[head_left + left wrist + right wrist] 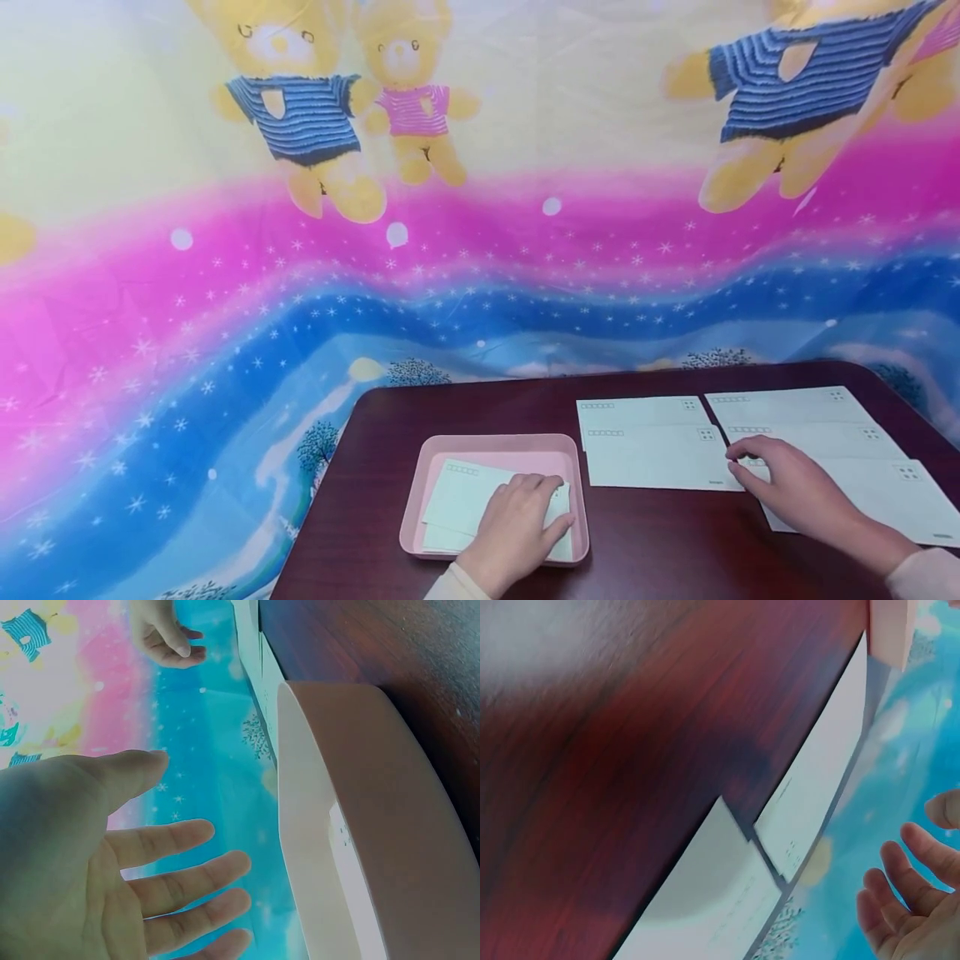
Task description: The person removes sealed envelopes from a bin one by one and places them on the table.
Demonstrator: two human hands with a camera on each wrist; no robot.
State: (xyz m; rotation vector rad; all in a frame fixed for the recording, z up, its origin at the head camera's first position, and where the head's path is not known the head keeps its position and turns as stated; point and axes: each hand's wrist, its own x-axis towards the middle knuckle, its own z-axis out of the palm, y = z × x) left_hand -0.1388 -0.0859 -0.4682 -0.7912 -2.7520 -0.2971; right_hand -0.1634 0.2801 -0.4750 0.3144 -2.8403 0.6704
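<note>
White envelopes (457, 504) lie in a pink tray (411, 512), loosely stacked at differing angles. Over the tray is my left hand (517, 521), covering part of the envelopes in the head view. The left wrist view has that hand with fingers spread, nothing between them, raised beside the tray wall (390, 772). To the right, my right hand (806, 492) hovers above a column of overlapping envelopes (888, 504), hiding some of them. Its fingers (892, 862) are loosely bent and hold nothing in the right wrist view.
Another column of overlapping envelopes (648, 460) lies between the tray and the right-hand column. All rest on a dark reddish-brown table (360, 508) with rounded corners. Behind it hangs a colourful cloth (480, 250) printed with teddy bears and snowflakes.
</note>
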